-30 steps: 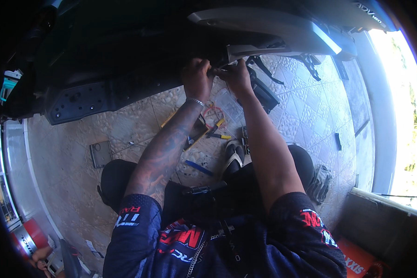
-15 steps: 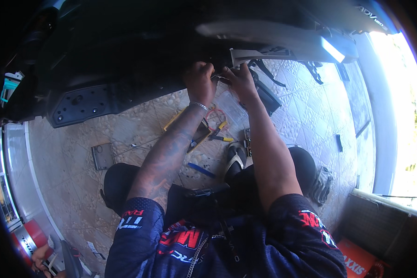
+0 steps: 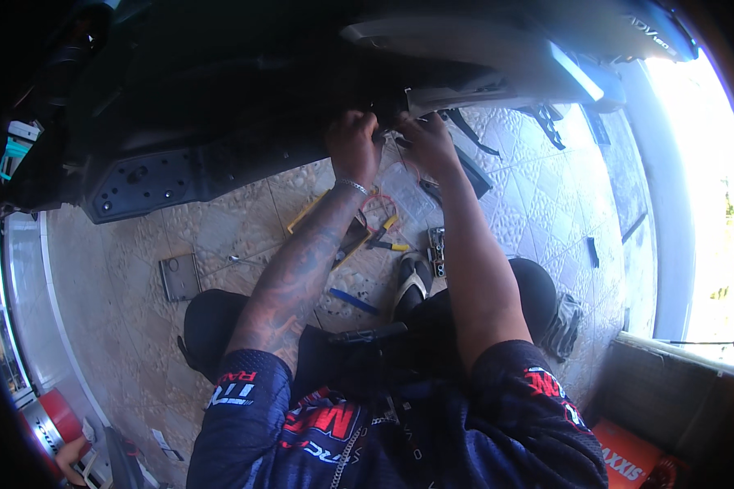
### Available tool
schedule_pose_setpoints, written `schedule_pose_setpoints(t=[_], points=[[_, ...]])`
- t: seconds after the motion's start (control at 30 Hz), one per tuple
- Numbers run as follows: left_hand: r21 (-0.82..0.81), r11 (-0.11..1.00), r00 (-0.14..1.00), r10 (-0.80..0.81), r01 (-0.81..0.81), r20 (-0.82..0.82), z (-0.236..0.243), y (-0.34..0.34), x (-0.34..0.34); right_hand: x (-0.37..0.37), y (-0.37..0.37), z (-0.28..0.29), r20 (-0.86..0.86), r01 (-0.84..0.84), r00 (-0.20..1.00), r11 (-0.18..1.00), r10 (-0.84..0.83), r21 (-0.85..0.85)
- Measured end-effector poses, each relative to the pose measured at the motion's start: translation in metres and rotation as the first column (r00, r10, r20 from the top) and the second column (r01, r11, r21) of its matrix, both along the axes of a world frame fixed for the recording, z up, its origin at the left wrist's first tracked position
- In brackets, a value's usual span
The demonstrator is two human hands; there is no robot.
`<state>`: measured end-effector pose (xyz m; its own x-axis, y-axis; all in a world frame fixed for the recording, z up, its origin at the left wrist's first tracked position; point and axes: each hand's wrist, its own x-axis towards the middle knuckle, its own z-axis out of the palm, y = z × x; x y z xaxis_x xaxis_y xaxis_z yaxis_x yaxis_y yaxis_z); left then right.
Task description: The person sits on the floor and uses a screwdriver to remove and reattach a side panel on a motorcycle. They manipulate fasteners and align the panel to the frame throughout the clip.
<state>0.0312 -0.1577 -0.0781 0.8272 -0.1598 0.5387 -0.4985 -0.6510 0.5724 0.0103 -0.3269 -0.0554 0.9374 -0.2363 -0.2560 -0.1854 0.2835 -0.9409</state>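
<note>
Both my hands are up against the lower edge of a scooter's dark body (image 3: 245, 106). My left hand (image 3: 353, 145) is closed, its fingers curled in toward the underside; what they grip is lost in shadow. Close to its right, my right hand (image 3: 426, 143) has bent fingers and thumb drawn together at the corner of a glossy grey side panel (image 3: 457, 73). Whatever lies between those fingertips is too dark to make out. A black lever-like part (image 3: 475, 134) hangs just right of that hand.
On the tiled floor (image 3: 236, 204) below lie a yellow-edged tray (image 3: 352, 244), yellow-and-black handled pliers (image 3: 387, 236), a blue strip-shaped tool (image 3: 353, 301), a clear plastic bag (image 3: 408, 189) and a grey rectangular tray (image 3: 179, 277). A sandalled foot (image 3: 413, 281) is between my forearms. Another person's arm (image 3: 72, 456) shows lower left.
My right hand has shifted slightly and its fingers have moved at the panel corner. The pale strip along the panel's lower edge now looks darker. My left hand stays nearly in place.
</note>
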Motion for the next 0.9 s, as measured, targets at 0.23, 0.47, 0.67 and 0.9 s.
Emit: schedule_pose_setpoints(t=[0.23,0.47,0.67,0.9], points=[[0.028,0.999,0.999,0.034,-0.034,0.016,0.001,-0.002,0.000,-0.006,-0.014,0.020,0.106,0.325,0.932,0.667,-0.347,-0.670],[0.032,0.999,0.998,0.036,-0.035,-0.044,0.003,-0.001,-0.004,-0.008,-0.015,0.041,0.440,0.582,0.779,0.778,-0.447,-0.238],[0.023,1.000,0.999,0.016,-0.015,-0.048,0.003,-0.001,-0.005,-0.005,-0.015,0.062,0.480,0.591,0.796,0.642,-0.368,-0.489],[0.026,0.999,0.998,0.028,-0.027,-0.053,0.000,-0.003,-0.004,0.005,-0.018,0.065,0.574,0.621,0.783,0.337,-0.238,-0.708]])
